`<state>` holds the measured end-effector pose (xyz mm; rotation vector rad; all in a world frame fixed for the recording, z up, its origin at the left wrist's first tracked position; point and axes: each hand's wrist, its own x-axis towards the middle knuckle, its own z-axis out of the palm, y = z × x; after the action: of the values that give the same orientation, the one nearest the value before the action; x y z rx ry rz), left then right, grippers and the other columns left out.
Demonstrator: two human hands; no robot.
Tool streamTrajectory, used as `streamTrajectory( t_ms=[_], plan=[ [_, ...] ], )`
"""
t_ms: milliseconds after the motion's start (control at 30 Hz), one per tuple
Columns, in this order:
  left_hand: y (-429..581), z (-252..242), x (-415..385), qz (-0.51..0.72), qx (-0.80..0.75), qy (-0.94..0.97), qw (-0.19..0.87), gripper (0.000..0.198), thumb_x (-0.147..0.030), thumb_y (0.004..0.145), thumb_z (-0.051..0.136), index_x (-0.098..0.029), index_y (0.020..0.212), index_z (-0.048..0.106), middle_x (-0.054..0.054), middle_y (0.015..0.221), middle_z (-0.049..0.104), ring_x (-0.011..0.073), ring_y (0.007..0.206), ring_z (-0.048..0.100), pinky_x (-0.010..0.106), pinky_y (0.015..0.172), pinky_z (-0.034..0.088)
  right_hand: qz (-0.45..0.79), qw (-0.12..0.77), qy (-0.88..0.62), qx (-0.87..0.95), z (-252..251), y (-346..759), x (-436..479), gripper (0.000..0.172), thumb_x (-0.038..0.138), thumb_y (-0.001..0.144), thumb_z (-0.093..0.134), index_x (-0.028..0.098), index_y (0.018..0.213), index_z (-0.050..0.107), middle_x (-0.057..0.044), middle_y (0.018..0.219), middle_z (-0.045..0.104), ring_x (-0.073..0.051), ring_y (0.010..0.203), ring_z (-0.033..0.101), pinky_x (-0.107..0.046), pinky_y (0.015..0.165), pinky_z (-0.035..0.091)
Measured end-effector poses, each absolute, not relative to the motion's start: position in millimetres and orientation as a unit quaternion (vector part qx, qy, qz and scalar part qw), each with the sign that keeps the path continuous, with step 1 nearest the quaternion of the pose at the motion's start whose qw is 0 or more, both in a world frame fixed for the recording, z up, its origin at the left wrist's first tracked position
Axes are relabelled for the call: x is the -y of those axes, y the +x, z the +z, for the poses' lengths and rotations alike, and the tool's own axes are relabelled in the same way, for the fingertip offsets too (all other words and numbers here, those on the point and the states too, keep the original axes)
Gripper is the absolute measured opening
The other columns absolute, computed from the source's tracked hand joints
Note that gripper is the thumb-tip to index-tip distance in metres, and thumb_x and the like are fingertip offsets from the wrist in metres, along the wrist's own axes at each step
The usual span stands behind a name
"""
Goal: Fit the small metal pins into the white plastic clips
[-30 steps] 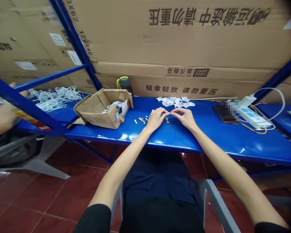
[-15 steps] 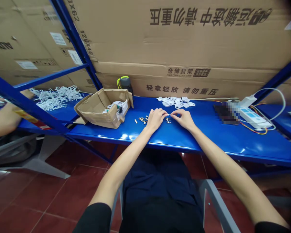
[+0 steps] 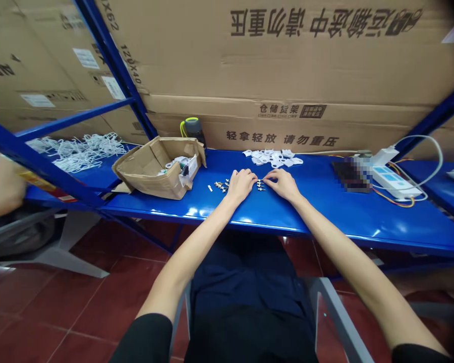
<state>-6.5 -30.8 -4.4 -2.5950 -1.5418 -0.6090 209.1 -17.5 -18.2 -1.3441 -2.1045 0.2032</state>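
My left hand [image 3: 242, 184] is over the blue tabletop, its fingers bent and drawn together; whatever is under its fingertips is too small to make out. Facing it, my right hand [image 3: 284, 184] pinches the end of a small pin-like part [image 3: 260, 180] with thumb and forefinger. Several similar brass-and-white pin-like parts [image 3: 261, 189] lie in a short row just below the fingertips, between the hands. A loose heap of the same small parts [image 3: 222, 186] is left of my left hand, partly hidden by it. One pale piece [image 3: 210, 188] lies apart at the heap's left.
Flat white plastic pieces [image 3: 273, 158] are piled behind my hands. An open cardboard box [image 3: 151, 177] with small parts stands left, a bottle [image 3: 194, 130] behind it. On the right are a power strip [image 3: 395, 182] and cables. Another person's arm [image 3: 3, 186] shows beyond the blue frame.
My fingertips have parted slightly, and the small white piece held between both hands has come down to the row of parts. The view has shifted a little.
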Motion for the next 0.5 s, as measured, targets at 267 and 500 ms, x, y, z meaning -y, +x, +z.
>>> streamTrajectory(
  t_ms=[267,500],
  plan=[
    [-7.7,-1.0,34.9,-0.184,0.515,-0.837,0.024,0.029,-0.034,0.113,0.051,-0.024,0.12,0.078,0.008,0.125,0.073,0.0264,0.119,0.063,0.041,0.104,0.04,0.082,0.283,-0.519,0.803,-13.2,209.6,21.6,0.02,0.031,0.099,0.068,0.026,0.103,0.086,-0.006,0.119,0.08,-0.027,0.114,0.07,-0.041,0.102,0.056],
    [-8.2,-2.5,34.3,-0.188,0.513,-0.837,0.025,0.029,-0.032,0.112,0.052,-0.024,0.12,0.079,0.008,0.126,0.074,0.0271,0.119,0.064,0.043,0.103,0.041,0.083,0.284,-0.52,0.801,-12.6,208.8,23.5,0.022,0.032,0.099,0.066,0.025,0.103,0.086,-0.007,0.12,0.08,-0.027,0.111,0.07,-0.041,0.103,0.056]
  ],
)
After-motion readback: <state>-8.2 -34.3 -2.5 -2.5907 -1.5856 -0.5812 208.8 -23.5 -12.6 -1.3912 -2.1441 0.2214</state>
